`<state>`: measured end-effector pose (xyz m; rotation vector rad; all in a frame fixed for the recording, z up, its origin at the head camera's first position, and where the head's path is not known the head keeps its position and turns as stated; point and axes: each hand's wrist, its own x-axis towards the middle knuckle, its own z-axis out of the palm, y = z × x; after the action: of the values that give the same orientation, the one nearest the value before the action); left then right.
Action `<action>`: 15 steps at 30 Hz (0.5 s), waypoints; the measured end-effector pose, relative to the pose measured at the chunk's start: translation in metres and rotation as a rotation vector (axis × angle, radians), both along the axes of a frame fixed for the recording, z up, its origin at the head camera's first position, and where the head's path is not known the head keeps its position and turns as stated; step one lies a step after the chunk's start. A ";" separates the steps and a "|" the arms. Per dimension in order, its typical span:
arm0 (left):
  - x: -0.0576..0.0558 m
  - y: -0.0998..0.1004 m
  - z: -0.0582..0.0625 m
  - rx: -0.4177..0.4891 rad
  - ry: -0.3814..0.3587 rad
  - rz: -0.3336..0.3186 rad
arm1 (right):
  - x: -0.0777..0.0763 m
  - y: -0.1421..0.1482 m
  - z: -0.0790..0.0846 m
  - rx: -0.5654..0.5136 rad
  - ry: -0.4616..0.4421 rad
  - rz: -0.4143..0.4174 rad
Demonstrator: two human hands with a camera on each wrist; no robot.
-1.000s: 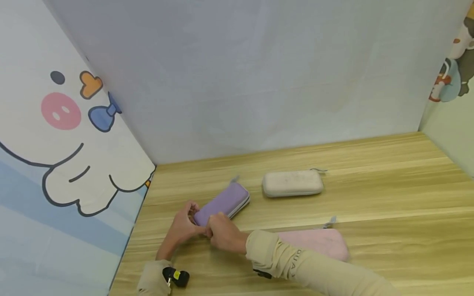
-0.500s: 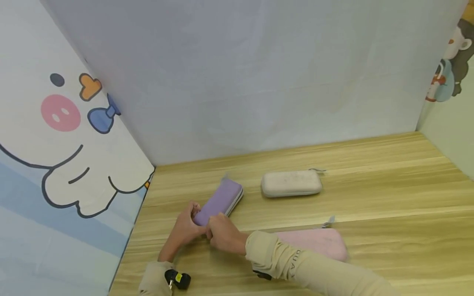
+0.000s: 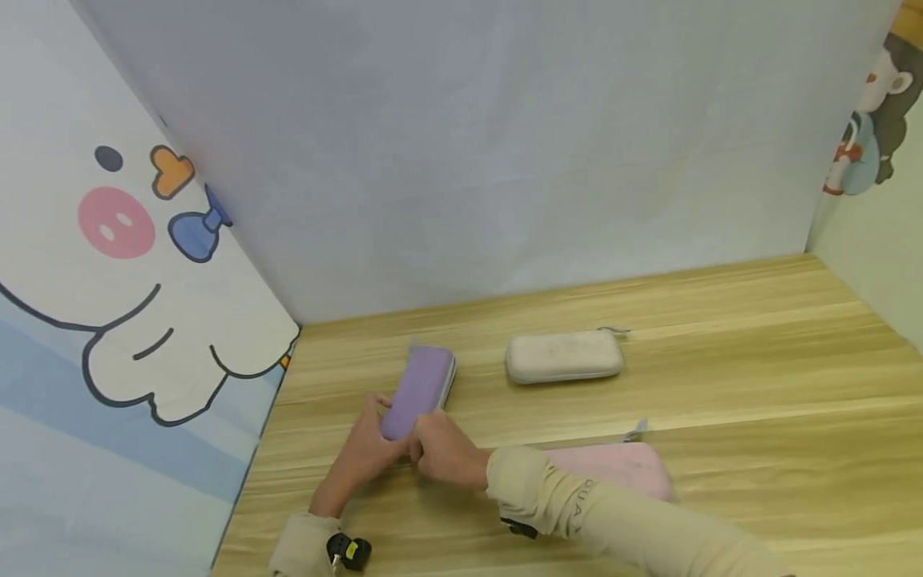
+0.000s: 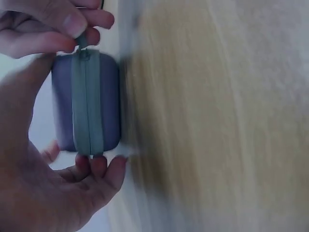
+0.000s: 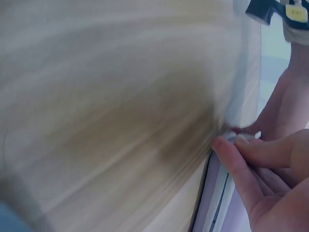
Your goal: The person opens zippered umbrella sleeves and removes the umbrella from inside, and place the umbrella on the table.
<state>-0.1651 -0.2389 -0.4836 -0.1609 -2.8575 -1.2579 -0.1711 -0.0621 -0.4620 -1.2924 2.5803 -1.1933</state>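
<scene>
A purple zippered case [image 3: 420, 391] lies on the wooden table at left, its far end pointing away. My left hand [image 3: 366, 445] grips its near end, with thumb and fingers on opposite sides. My right hand [image 3: 449, 453] is at that same end and pinches the grey zipper pull [image 4: 81, 40] between thumb and finger. The grey zipper band [image 4: 88, 104] runs across the case's end in the left wrist view. In the right wrist view the case's side [image 5: 207, 203] shows a thin dark line between pale bands; whether the zipper is parted there I cannot tell.
A cream case [image 3: 565, 357] lies further back, right of the purple one. A pink case [image 3: 620, 469] lies nearer, partly hidden under my right sleeve [image 3: 591, 501]. Walls with cartoon prints [image 3: 117, 223] border the wooden table [image 3: 757, 385].
The purple case's far end has swung left, so it points more directly away from me. Both hands have kept their hold at its near end. The cream and pink cases stay put.
</scene>
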 end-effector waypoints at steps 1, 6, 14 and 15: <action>0.001 0.000 0.001 -0.009 0.001 -0.010 | -0.002 0.001 -0.001 0.014 -0.003 -0.004; 0.001 -0.005 0.014 -0.148 0.123 -0.079 | -0.006 0.004 -0.001 0.048 -0.023 0.002; -0.015 0.001 0.042 -0.294 0.301 -0.389 | -0.002 0.005 0.006 0.055 -0.012 -0.002; -0.018 0.003 0.043 -0.301 0.305 -0.414 | -0.002 0.005 0.006 0.057 -0.004 -0.002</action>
<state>-0.1830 -0.2362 -0.4405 -0.9022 -2.7992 -0.7370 -0.1730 -0.0568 -0.4561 -1.2760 2.5928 -1.1123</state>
